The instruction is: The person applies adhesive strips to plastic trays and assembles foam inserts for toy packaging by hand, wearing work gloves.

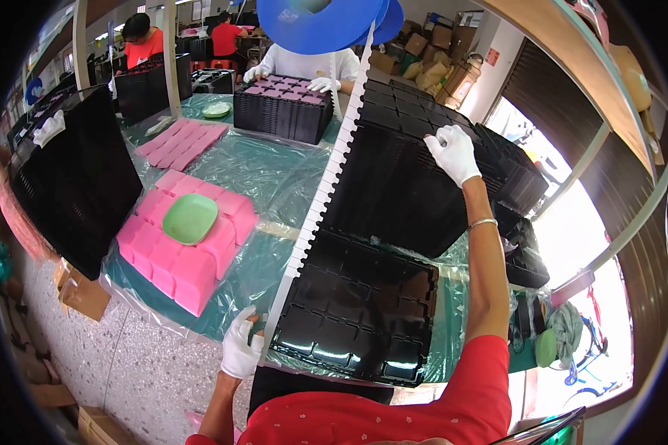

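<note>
My left hand (241, 345), in a white glove with bare fingertips, is at the table's front edge beside the lower end of a white notched strip (325, 194). Its fingers are curled; anything between them is too small to make out. The strip runs down from a blue reel (278, 28) overhead. My right hand (454, 153), also gloved, reaches to the top of a tall stack of black plastic trays (404, 185). Its fingers are bent together at the top tray's edge, and what they hold is hidden. Nearer me lies a glossy black compartment tray (356, 308).
Left of the strip, a green dish (190, 219) rests on stacked pink foam blocks (178, 271). Flat pink pieces (183, 143) lie behind them. A tall black tray stack (78, 182) borders the left. Across the table, a person's gloved hands touch another tray stack (282, 110).
</note>
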Action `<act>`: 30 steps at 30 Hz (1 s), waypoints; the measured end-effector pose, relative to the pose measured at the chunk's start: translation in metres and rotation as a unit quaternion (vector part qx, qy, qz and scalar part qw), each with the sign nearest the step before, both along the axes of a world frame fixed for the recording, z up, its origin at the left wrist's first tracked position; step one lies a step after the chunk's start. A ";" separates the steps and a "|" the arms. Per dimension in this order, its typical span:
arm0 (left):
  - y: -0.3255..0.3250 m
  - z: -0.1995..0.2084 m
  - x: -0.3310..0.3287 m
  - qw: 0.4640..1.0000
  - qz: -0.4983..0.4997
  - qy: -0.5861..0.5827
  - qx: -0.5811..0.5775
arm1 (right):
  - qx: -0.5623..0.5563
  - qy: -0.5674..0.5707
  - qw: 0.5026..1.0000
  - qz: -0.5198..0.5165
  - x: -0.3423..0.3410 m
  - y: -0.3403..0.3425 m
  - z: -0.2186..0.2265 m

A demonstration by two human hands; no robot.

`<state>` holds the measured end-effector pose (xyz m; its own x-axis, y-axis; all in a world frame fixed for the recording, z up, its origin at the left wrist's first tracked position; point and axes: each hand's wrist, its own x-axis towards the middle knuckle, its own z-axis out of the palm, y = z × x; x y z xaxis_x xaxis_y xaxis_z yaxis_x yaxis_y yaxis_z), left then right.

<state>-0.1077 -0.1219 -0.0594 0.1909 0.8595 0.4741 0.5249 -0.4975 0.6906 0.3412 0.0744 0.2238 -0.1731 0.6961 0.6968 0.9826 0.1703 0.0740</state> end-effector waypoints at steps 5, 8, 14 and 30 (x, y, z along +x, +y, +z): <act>0.003 -0.003 -0.001 1.000 0.001 -0.007 -0.007 | 0.043 -0.017 0.999 -0.002 0.001 0.005 -0.005; 0.005 0.001 0.001 1.000 -0.005 0.003 0.000 | 0.047 -0.025 0.999 -0.005 -0.001 0.006 -0.005; 0.005 0.002 0.001 1.000 -0.010 -0.004 -0.011 | 0.036 -0.025 0.999 0.006 0.004 0.007 -0.005; -0.007 0.006 -0.008 0.999 0.009 0.024 -0.023 | 0.036 -0.030 0.999 -0.018 -0.010 -0.001 -0.019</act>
<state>-0.1157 -0.1285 -0.0535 0.1967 0.8840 0.4242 0.5658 -0.4556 0.6872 0.3313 0.0734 0.2047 -0.1914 0.6505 0.7350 0.9815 0.1270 0.1432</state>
